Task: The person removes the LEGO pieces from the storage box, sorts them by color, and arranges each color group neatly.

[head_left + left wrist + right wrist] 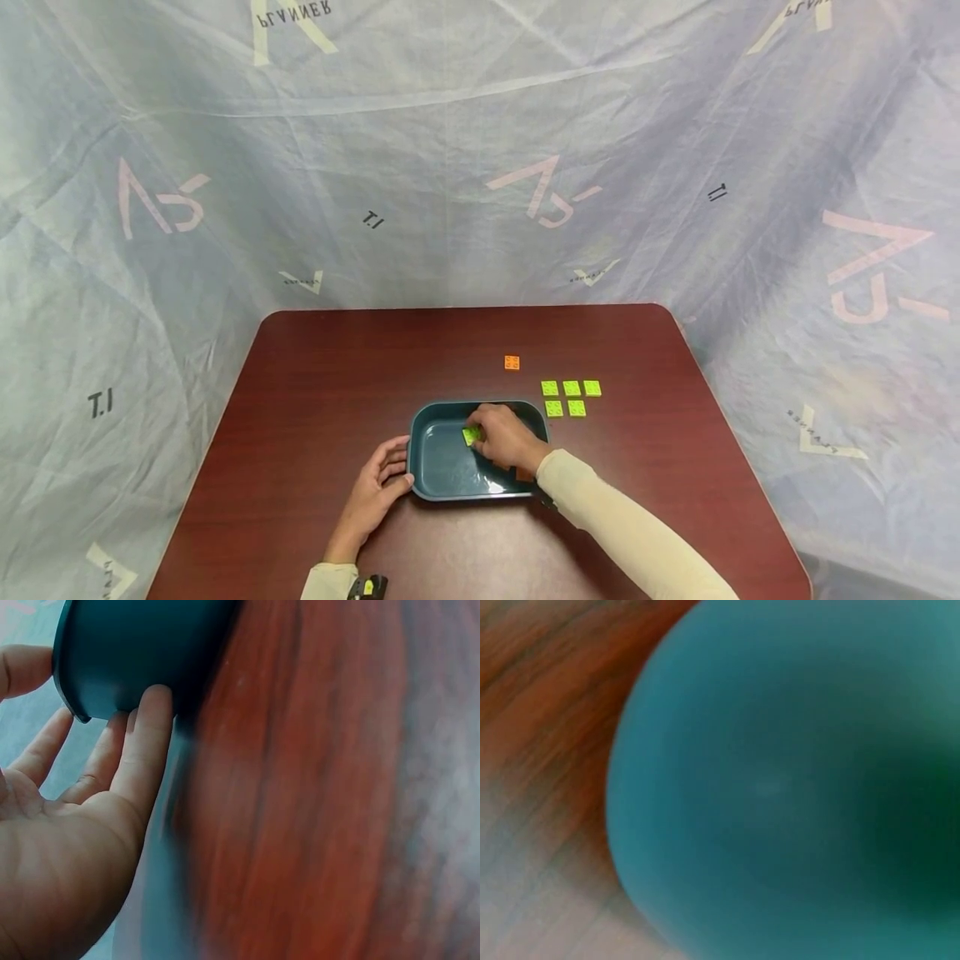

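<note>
A dark teal tray (pixel 444 468) stands on the table before me. My left hand (pixel 372 490) touches its left end. The left wrist view shows the fingers fairly straight against the tray's outer wall (pixel 120 652), with the thumb at the rim. Inside the tray, my right hand (pixel 504 435) pinches a lime-green square toy brick (pixel 471 436) between thumb and fingers. Beneath that wrist lie orange pieces (pixel 524 474), mostly hidden. The right wrist view shows only the blurred tray (pixel 765 825) and table, not the fingers.
Several lime-green bricks (pixel 572 388) lie in two rows right of the tray. One orange brick (pixel 512 362) lies behind it. The reddish-brown wooden table (pixel 322 375) has rounded corners, and pale printed sheeting (pixel 450 208) hangs around it.
</note>
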Available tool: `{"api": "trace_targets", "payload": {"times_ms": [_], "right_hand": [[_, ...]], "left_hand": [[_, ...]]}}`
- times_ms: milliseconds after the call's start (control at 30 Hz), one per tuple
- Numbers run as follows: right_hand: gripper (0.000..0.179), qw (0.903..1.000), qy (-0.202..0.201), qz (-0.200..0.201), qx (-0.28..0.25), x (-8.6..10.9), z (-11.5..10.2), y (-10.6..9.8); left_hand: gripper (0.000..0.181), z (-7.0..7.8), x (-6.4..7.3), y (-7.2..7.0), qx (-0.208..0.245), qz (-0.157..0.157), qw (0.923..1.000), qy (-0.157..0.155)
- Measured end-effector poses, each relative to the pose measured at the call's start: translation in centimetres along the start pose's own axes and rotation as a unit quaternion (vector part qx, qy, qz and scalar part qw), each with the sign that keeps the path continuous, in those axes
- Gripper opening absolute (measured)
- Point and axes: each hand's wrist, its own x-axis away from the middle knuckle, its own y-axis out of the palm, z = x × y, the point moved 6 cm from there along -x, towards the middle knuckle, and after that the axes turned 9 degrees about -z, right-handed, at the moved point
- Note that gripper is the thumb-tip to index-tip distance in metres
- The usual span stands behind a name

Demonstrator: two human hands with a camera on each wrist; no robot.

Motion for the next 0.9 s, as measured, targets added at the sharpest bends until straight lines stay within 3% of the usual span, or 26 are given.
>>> {"api": "trace_targets", "payload": {"times_ms": [333,733,900], "right_hand": [[0.027,0.9998,0.008,-0.020,-0.003,-0.27,0.29,0.31],[0.029,0.9998,0.007,-0.018,0.000,-0.13,0.53,0.33],[0.031,0.9996,0.005,-0.027,-0.010,-0.24,0.44,0.55]], "left_hand": [[0.062,-0.01,0.09,0.05,-0.001,0.000,1.0000,0.003],[0.062,0.00,-0.08,0.21,-0.004,-0.004,0.9999,0.014],[0.062,0.10,0.14,0.14,0.002,-0.007,1.0000,0.002]]}}
